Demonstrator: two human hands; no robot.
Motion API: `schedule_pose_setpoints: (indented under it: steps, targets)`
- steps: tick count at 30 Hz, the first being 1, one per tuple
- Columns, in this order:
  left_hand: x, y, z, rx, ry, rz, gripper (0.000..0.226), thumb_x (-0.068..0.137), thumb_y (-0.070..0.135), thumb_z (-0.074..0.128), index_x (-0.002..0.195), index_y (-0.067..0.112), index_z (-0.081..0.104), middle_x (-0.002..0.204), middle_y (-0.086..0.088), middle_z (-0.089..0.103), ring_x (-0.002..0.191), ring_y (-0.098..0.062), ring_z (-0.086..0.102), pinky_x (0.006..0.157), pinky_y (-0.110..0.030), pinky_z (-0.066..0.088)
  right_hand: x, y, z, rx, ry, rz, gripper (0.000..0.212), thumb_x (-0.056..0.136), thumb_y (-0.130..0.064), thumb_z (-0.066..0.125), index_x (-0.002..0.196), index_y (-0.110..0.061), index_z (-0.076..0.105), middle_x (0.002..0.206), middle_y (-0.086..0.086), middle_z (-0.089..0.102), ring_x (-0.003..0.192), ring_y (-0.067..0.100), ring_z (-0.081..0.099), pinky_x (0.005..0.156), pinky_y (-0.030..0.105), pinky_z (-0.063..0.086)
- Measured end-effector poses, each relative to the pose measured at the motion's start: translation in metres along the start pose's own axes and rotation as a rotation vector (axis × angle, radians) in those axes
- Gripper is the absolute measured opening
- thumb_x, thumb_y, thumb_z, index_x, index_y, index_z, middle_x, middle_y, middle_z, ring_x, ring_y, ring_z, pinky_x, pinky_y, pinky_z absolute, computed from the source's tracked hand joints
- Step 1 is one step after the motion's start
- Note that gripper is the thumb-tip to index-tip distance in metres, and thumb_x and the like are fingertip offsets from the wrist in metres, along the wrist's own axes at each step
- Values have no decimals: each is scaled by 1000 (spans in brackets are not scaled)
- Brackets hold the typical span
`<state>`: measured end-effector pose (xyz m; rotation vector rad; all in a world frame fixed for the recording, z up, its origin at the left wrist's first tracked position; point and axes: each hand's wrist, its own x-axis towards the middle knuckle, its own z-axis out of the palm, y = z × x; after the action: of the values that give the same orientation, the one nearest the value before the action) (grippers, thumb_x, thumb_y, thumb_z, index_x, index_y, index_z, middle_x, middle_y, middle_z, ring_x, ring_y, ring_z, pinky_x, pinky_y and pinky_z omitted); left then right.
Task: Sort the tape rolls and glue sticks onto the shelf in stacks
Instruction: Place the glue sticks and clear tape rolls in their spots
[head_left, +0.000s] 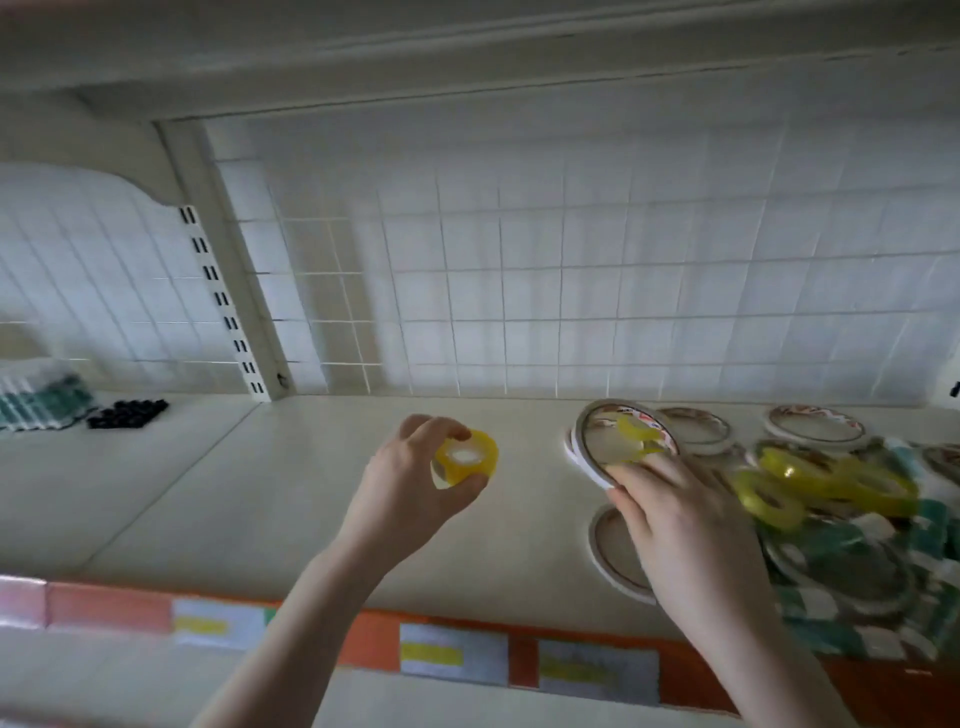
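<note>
My left hand (415, 470) pinches a small yellow tape roll (466, 457) above the middle of the cream shelf (260, 493). My right hand (675, 525) grips large white-rimmed tape rolls (597, 447) tilted up on edge, with a small yellow roll (636, 434) among its fingertips. Several more yellow rolls (810, 486) lie in a heap to the right. Flat white rolls (696, 423) rest behind, and another (613, 551) lies under my right wrist.
Green-and-white packs (857, 566) pile at the right end of the shelf. At far left sit green-and-white items (41, 400) and a black item (127, 413). A wire grid (571, 291) backs the shelf. Price labels (452, 652) line the orange front edge.
</note>
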<state>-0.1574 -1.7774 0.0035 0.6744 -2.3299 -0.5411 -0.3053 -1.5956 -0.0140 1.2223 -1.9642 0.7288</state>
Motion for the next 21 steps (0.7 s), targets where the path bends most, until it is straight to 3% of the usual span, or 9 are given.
schedule_pose_setpoints:
  steps: [3,5,12,18,21]
  targets:
    - [-16,-35,-35,7,66,-23,53,60,57,56,102,24,63,101,9,55,85,-14,60,79,-36,52,9,-46,21,51,-8,-57,25,81,-25,46,72,-17,67,67,-1,58,63,26,57,59,34,44]
    - [-28,-61,-62,22,103,-52,54,60,58,53,101,25,63,101,10,55,84,-13,60,78,-34,52,14,-82,35,90,-21,-94,27,81,-27,43,72,-18,67,67,-2,56,63,25,57,61,35,41]
    - [-79,-169,-174,55,209,-127,51,61,58,54,100,26,64,99,14,55,85,-9,58,78,-31,51,27,-235,77,163,-37,-153,13,77,-22,56,70,-18,66,65,-2,56,62,26,58,63,32,30]
    - [-111,-261,-271,94,271,-161,42,65,45,66,101,23,65,100,12,57,85,-10,59,80,-31,51,40,-362,112,201,-72,-177,26,81,-29,45,71,-19,66,66,-2,56,64,25,58,61,34,40]
    - [-122,-295,-310,101,306,-179,49,64,53,61,101,22,66,99,11,57,84,-11,59,77,-32,52,53,-411,125,229,-90,-180,10,74,-22,58,71,-18,67,66,-2,58,64,27,60,64,33,35]
